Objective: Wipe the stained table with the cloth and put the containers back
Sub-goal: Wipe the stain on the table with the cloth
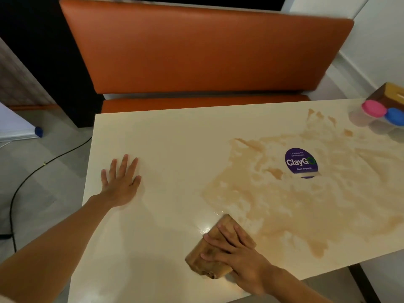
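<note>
Behind the table, bench: an orange padded back and seat are seen along the far edge.
Table: a cream rectangular top is shown, glossy, with the left half unmarked and the right half soiled.
Stain: a wide pale-brown smear is spread over the right half, from the far right corner down to the near edge, with darker patches at its borders.
Left hand: it is laid flat, palm down, on the unmarked left part of the table; the fingers are straight and spread apart, and nothing is held.
Right hand: it is pressed onto the cloth near the near edge; the fingers are stretched out and slightly spread across the top of the cloth.
Cloth: a brown folded pad is held flat against the table under the right hand, just beside the left border of the stain.
Sticker: a round purple label reading "ClayGo" is fixed to the table inside the stained area.
Containers: two clear tubs, one with a pink lid and one with a blue lid, are set touching each other at the far right corner of the table.
Box: a brown box is seen just behind the pink lid, cut off by the right edge of the view.
Cable: a dark cord is trailed across the grey floor to the left of the table.
</note>
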The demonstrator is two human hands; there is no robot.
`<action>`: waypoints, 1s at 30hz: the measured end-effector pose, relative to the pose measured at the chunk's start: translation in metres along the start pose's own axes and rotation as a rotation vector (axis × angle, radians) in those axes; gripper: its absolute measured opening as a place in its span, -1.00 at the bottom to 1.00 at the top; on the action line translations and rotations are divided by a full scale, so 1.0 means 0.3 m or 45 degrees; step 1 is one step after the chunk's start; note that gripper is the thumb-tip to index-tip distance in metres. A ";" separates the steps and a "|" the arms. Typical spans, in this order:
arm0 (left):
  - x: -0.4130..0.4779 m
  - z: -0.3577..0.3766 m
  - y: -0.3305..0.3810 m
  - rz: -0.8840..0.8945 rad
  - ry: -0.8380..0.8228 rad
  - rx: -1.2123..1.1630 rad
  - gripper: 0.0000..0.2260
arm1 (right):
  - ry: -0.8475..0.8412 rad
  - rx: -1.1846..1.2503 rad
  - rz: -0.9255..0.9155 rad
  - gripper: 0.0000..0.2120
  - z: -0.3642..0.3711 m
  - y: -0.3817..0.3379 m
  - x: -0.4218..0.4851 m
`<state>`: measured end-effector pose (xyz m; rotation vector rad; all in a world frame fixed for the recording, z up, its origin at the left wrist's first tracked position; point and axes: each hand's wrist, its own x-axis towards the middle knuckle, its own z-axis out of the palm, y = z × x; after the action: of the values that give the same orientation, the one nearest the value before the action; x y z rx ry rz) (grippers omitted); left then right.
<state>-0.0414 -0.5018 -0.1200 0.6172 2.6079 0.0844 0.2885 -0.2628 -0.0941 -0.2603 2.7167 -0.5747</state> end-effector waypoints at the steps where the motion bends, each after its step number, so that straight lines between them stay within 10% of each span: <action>1: -0.012 0.004 0.011 -0.004 -0.007 -0.008 -0.47 | 0.022 0.000 0.010 -0.39 0.013 0.009 -0.035; 5: -0.099 0.028 0.074 0.011 -0.031 -0.085 -0.47 | 0.150 -0.191 0.012 -0.50 0.041 0.018 -0.114; 12: -0.380 0.068 0.246 0.155 0.122 -0.915 -0.66 | 0.323 0.992 0.289 -0.62 -0.161 -0.047 -0.067; 17: -0.585 0.006 0.479 0.254 -0.080 -1.391 -0.45 | 0.487 1.299 0.297 -0.72 -0.346 -0.167 0.029; 20: -0.623 -0.070 0.605 0.369 -0.326 -1.513 -0.22 | 0.305 1.565 0.330 -0.57 -0.406 -0.200 0.095; 24: -0.539 -0.112 0.645 0.241 -0.112 -1.607 -0.61 | 0.063 1.836 0.300 -0.46 -0.448 -0.154 0.144; 30: -0.297 -0.130 0.569 0.303 0.305 -1.131 -0.72 | 0.555 1.238 0.525 -0.81 -0.401 0.091 0.057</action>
<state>0.0823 -0.3858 -0.0206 0.5819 2.3361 1.3640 0.2249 -0.1994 -0.0077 0.7165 2.3636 -1.8379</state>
